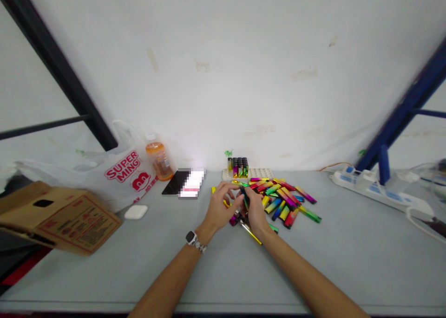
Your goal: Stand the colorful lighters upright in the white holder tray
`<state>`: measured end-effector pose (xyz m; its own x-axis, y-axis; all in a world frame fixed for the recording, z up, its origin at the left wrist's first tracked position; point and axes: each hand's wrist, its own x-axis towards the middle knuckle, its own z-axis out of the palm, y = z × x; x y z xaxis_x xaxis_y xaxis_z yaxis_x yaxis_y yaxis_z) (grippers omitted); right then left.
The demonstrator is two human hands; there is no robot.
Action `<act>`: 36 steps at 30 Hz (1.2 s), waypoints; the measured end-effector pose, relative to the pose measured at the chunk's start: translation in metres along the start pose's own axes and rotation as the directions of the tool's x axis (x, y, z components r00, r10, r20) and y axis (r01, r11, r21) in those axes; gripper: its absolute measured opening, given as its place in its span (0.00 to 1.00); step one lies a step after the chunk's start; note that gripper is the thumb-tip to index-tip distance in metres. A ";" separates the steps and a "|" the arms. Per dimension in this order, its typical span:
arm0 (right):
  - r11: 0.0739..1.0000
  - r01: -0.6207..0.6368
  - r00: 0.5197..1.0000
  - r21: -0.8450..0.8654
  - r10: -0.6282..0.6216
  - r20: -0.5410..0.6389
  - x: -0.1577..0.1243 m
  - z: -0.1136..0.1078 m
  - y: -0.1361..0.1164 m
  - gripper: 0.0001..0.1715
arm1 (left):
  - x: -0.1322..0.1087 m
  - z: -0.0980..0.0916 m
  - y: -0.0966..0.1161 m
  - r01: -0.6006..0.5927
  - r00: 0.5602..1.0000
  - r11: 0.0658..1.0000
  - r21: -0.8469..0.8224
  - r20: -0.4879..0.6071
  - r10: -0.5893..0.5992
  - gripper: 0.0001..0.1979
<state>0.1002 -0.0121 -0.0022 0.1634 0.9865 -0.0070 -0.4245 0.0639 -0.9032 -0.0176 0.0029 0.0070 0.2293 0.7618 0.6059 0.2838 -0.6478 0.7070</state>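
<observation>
A pile of several shiny rainbow-coloured lighters [285, 199] lies on the grey table [209, 267]. My left hand [221, 206], with a watch on its wrist, and my right hand [256, 211] meet at the pile's left edge. Both hands have their fingers pinched together on one dark lighter [244, 196] held between them. Behind the pile stands a white tray [259, 173] with a few lighters [239, 167] upright in its left end.
A cardboard box [59, 216] sits at the left edge, with a white plastic bag [118, 174], an orange drink bottle [159, 159], a dark phone [174, 183] and a white earbud case [135, 211] nearby. A white power strip [376, 188] lies at the right.
</observation>
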 end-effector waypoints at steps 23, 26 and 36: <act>0.887 0.291 0.957 -0.357 -0.268 0.113 0.002 -0.007 -0.005 0.10 | 0.076 -0.033 -0.051 0.011 0.999 0.988 0.153 0.051 -0.018 0.13; 0.888 0.281 0.960 -0.365 -0.249 0.131 0.004 -0.009 -0.004 0.09 | 0.099 -0.032 -0.064 0.018 0.997 0.993 0.115 0.069 -0.026 0.14; 0.859 0.268 0.959 -0.435 -0.194 0.208 -0.003 -0.006 -0.002 0.09 | 0.131 -0.016 -0.104 0.019 0.996 1.000 0.025 0.086 -0.021 0.08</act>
<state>0.1054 -0.0160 -0.0031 0.0544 0.9646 0.2580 0.0666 0.2543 -0.9648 -0.0322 0.1694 0.0187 0.3024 0.7732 0.5575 0.3112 -0.6329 0.7090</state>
